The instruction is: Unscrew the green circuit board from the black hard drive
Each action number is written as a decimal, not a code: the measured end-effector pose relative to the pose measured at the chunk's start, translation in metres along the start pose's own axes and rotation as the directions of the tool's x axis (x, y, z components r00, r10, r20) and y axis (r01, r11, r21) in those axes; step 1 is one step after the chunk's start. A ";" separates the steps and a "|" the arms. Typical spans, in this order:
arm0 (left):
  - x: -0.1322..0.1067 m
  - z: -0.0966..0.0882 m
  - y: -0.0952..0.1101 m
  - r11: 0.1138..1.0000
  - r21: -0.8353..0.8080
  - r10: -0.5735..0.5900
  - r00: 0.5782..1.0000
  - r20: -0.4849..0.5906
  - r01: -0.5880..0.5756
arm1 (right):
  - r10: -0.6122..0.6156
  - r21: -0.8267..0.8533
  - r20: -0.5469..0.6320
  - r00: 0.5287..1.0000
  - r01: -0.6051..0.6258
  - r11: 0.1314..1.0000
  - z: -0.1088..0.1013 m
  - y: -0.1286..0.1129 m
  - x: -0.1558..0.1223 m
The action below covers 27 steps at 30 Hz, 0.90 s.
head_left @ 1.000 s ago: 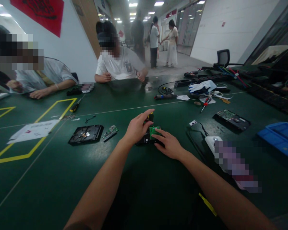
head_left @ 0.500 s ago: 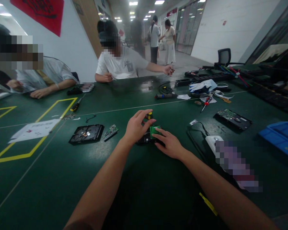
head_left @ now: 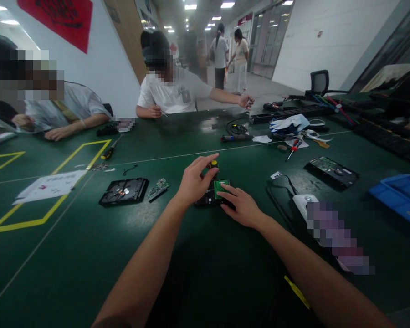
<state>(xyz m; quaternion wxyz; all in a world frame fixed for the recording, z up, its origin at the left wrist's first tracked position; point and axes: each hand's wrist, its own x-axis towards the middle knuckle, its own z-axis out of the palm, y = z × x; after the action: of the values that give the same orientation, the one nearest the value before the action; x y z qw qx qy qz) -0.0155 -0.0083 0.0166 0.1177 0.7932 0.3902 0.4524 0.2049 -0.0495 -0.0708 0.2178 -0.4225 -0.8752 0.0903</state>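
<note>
My left hand [head_left: 196,181] has its thumb and fingers curved around the black-and-yellow handle of a screwdriver [head_left: 214,164], which stands upright over a hard drive. Its tip is hidden behind the hand. The black hard drive [head_left: 205,198] lies flat on the green table, with a green circuit board [head_left: 221,186] on its top. From the right, my right hand [head_left: 242,206] holds the drive in place, fingertips resting on the board and thumb near the closer edge.
To the left lie another hard drive [head_left: 123,191] and a loose circuit board [head_left: 158,189]. Rightward are a white power strip [head_left: 305,200] with a cable, a further hard drive [head_left: 333,172], a blue tray [head_left: 396,200] and a red screwdriver [head_left: 295,146]. Two people sit across the table.
My hands and the hard drive hold nearly the same place. My left fingertips shift very slightly at the screwdriver handle. The co-worker opposite moves an outstretched hand a little to the right.
</note>
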 end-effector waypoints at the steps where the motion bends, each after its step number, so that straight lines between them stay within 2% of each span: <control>1: 0.000 0.000 0.000 1.000 -0.008 0.002 1.000 0.008 -0.002 | -0.002 0.000 -0.001 1.000 0.002 1.000 0.000 0.000 0.000; 5: 0.000 0.001 -0.001 0.998 -0.051 0.024 1.000 0.017 -0.023 | -0.009 -0.002 0.012 1.000 0.009 1.000 -0.001 -0.001 0.001; 10: 0.000 0.002 -0.002 0.998 -0.061 -0.009 0.999 0.036 0.011 | -0.005 -0.003 0.006 1.000 0.005 1.000 0.000 0.000 0.001; 16: -0.001 0.002 -0.002 0.997 -0.075 0.003 1.000 0.014 -0.002 | 0.008 0.003 0.012 1.000 -0.008 1.000 -0.001 0.000 0.000; 27: 0.000 0.003 -0.003 0.991 -0.132 -0.034 0.999 0.005 0.034 | 0.080 0.123 -0.040 0.996 -0.074 0.990 0.006 0.006 0.000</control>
<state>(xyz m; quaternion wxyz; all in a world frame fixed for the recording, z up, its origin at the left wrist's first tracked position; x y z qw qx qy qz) -0.0147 -0.0063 0.0137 0.1782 0.7775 0.3728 0.4740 0.2066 -0.0457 -0.0777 0.2592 -0.4438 -0.8460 0.1421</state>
